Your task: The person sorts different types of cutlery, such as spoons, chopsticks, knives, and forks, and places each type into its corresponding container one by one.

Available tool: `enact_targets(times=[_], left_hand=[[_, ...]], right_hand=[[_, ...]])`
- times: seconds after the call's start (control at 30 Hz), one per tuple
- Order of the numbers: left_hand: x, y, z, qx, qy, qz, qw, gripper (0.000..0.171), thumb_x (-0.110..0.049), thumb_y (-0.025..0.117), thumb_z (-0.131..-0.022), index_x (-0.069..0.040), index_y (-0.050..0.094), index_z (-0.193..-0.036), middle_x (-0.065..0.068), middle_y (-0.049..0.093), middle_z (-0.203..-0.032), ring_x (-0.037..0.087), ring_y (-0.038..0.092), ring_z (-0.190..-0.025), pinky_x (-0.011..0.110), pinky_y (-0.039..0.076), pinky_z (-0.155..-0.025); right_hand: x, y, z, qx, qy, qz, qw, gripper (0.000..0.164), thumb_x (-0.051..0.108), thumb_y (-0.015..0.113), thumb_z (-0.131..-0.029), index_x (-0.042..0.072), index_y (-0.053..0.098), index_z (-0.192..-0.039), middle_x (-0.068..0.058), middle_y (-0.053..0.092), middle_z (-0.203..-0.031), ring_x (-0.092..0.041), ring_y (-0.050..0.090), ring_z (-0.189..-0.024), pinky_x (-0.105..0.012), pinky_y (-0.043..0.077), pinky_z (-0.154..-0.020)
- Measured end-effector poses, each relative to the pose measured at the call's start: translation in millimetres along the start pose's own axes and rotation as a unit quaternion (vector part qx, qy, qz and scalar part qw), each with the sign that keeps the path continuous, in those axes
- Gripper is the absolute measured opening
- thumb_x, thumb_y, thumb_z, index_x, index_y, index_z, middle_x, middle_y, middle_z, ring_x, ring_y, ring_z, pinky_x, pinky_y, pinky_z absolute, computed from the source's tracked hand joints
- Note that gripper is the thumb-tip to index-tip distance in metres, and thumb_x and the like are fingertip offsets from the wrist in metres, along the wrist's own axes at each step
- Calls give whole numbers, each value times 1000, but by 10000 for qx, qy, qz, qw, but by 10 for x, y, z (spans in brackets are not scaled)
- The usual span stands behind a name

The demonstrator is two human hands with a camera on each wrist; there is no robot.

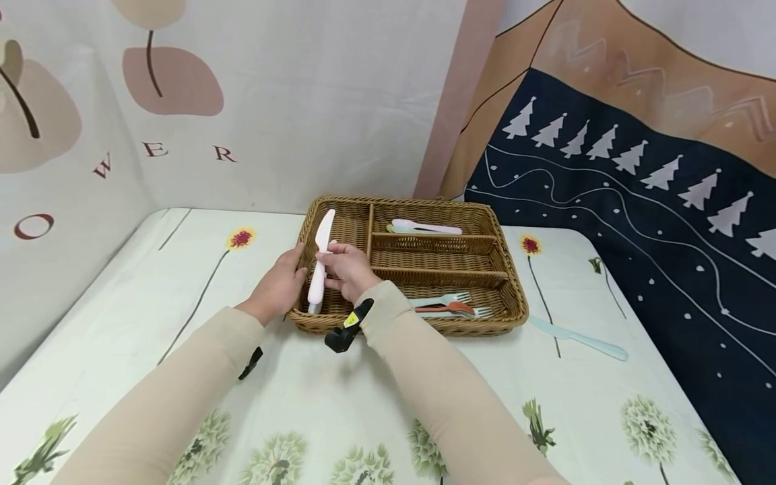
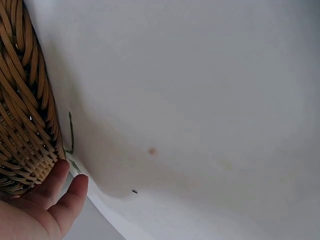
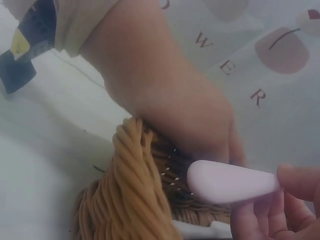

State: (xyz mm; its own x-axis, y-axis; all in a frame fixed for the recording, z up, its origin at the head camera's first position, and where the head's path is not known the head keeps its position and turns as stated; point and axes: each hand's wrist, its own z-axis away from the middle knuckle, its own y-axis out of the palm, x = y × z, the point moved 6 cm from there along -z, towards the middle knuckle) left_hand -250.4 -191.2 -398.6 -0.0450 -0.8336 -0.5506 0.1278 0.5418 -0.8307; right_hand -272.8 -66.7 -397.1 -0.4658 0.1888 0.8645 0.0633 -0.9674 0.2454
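Note:
My right hand (image 1: 347,269) pinches a pale pink plastic knife (image 1: 322,252) between thumb and fingers, blade pointing away, over the left compartment of a brown wicker cutlery basket (image 1: 403,273). Its rounded pink handle (image 3: 225,182) shows large in the right wrist view. Below the knife, a pale piece (image 1: 314,308) lies in that compartment, mostly covered. My left hand (image 1: 280,286) holds the basket's left side at the rim. In the left wrist view, two left fingers (image 2: 70,202) show beside the woven wall.
A pink-handled utensil (image 1: 427,226) and greenish ones lie in the back right compartment. Blue forks (image 1: 445,299) and an orange utensil (image 1: 459,308) occupy the front one. On the flower-print tablecloth (image 1: 582,404), a light blue knife (image 1: 582,338) lies right of the basket. Fabric walls stand behind.

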Motion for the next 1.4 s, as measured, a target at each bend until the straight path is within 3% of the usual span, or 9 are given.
enact_targets(times=[0.2, 0.47, 0.67, 0.93, 1.4], left_hand=[[11, 8, -4, -14, -22, 21, 10000, 57, -16, 30, -105, 2, 6, -154, 29, 15, -156, 44, 18, -142, 56, 19, -116], [2, 9, -9, 72, -136, -9, 9999, 58, -19, 29, -106, 0, 4, -154, 27, 13, -157, 43, 18, -143, 56, 20, -115], [-25, 1, -5, 57, -166, -15, 9998, 57, -18, 30, -106, 0, 5, -154, 27, 14, -156, 44, 20, -142, 57, 21, -115], [-10, 6, 4, 21, -163, -11, 9999, 57, -17, 31, -106, 0, 5, -154, 28, 15, -156, 45, 22, -141, 58, 22, -114], [3, 13, -7, -12, -152, 31, 9999, 57, -17, 31, -106, -1, 5, -155, 27, 15, -156, 44, 22, -141, 57, 22, -115]], right_hand=[[-96, -11, -64, -11, 173, 51, 9998, 25, 3, 65, -91, 6, 61, -115, -6, 65, -97, -18, 64, -87, -31, 53, -66], [-152, 4, -96, -32, 245, 267, 9993, 28, 1, 65, -91, 5, 60, -118, -8, 66, -96, -18, 65, -84, -28, 51, -59], [-174, 7, -129, -174, 186, 376, 9990, 26, 1, 65, -90, 4, 62, -116, -8, 67, -96, -20, 66, -88, -34, 58, -70], [-218, 19, -155, -255, 243, 463, 9983, 26, -2, 65, -90, 3, 62, -115, -9, 65, -94, -23, 66, -91, -42, 58, -82], [-244, 38, -158, -23, 374, 420, 9984, 34, -9, 61, -89, -2, 56, -122, -12, 60, -92, -22, 61, -90, -43, 58, -84]])
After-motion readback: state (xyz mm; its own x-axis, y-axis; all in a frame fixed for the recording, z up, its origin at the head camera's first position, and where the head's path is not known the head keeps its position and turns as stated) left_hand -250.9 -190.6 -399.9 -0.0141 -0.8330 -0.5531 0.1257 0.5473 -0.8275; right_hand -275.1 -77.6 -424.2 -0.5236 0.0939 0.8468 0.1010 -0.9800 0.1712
